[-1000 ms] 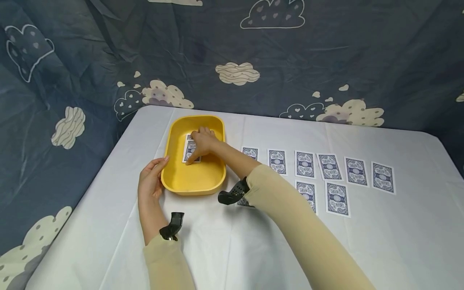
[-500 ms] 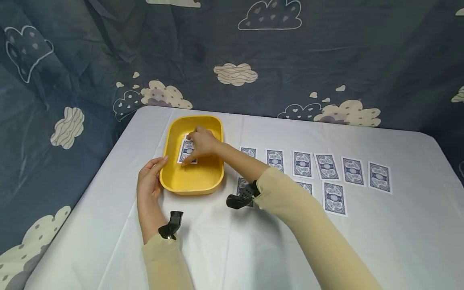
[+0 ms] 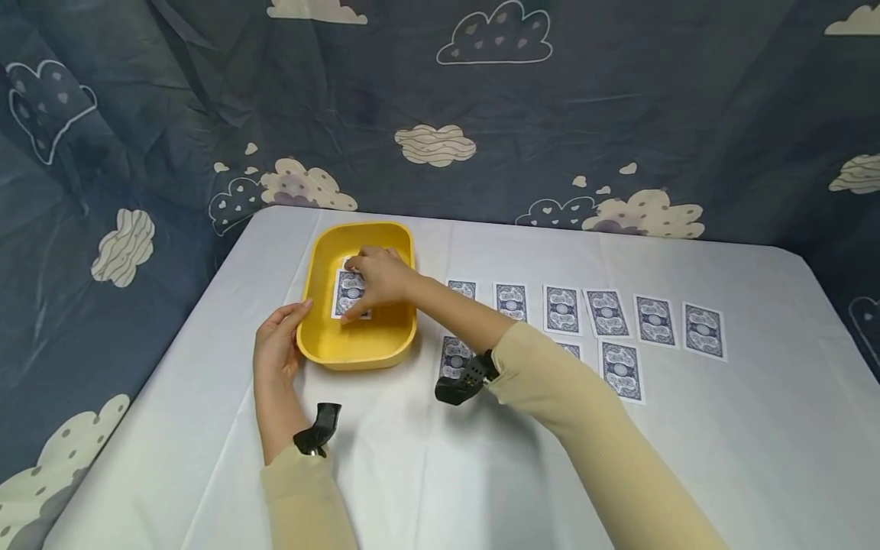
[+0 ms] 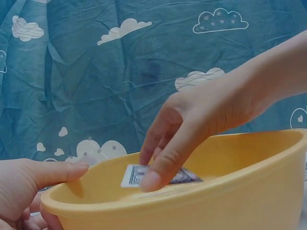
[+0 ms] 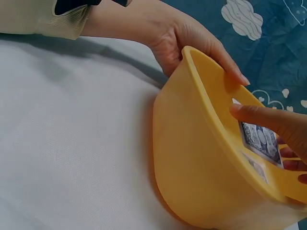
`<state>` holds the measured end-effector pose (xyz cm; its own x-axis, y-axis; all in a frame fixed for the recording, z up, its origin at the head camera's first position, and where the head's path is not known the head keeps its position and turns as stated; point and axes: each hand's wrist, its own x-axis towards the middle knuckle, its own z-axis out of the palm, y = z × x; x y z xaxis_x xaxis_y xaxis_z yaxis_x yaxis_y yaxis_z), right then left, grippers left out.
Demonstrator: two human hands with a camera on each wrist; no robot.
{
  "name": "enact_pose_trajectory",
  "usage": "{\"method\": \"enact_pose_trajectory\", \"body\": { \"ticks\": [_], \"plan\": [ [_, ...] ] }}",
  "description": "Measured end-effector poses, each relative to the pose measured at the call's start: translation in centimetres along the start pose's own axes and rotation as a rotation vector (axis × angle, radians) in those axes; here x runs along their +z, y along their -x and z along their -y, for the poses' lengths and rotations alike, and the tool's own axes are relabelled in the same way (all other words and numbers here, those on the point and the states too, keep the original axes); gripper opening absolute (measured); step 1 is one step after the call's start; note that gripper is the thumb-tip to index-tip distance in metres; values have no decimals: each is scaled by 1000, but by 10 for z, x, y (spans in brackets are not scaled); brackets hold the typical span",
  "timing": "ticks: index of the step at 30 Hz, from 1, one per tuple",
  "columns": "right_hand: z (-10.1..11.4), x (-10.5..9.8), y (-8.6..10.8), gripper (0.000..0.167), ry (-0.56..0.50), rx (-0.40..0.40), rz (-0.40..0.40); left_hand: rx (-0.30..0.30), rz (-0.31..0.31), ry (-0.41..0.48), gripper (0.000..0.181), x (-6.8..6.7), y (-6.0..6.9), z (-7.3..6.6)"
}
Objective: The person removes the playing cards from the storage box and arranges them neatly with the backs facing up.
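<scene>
My right hand (image 3: 385, 276) is inside the yellow basin (image 3: 355, 345), pinching a blue-backed playing card (image 3: 349, 289) between thumb and fingers. In the left wrist view the card (image 4: 133, 175) lies nearly flat, partly covered by the thumb. At least one more card (image 5: 257, 167) shows in the basin below it in the right wrist view. My left hand (image 3: 276, 344) grips the basin's left side, with the thumb (image 4: 62, 171) over the rim and fingers outside.
Right of the basin, several face-down cards lie in two rows on the white tablecloth (image 3: 756, 428), among them one at the right end (image 3: 704, 331). My right forearm (image 3: 584, 397) crosses above some of them. A dark cloud-patterned curtain (image 3: 619, 114) hangs behind the table.
The right hand and its card have shifted slightly left within the basin. The left hand keeps its place on the rim. The head view has turned a little.
</scene>
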<state>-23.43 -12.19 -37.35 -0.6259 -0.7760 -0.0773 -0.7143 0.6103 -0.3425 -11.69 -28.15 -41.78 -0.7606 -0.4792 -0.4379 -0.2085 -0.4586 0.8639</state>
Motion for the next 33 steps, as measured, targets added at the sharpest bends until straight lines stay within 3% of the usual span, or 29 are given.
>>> {"method": "enact_pose_trajectory", "body": {
  "ticks": [9,16,20,25,33],
  "plan": [
    [1,-21,20,92,-6,-68,-94,0,-23,-25,24,0,0,-2],
    [-14,-46,62,91,-5,-94,-161,-10,-7,-5,23,-1,-1,1],
    [-37,-58,102,91,-33,-75,-214,-24,-12,-1,22,-1,0,2],
    [-77,-70,170,93,-52,-3,-277,-28,2,8,21,0,3,0],
    [-140,-81,277,95,-57,314,-294,-40,24,37,22,0,6,-4]
  ]
}}
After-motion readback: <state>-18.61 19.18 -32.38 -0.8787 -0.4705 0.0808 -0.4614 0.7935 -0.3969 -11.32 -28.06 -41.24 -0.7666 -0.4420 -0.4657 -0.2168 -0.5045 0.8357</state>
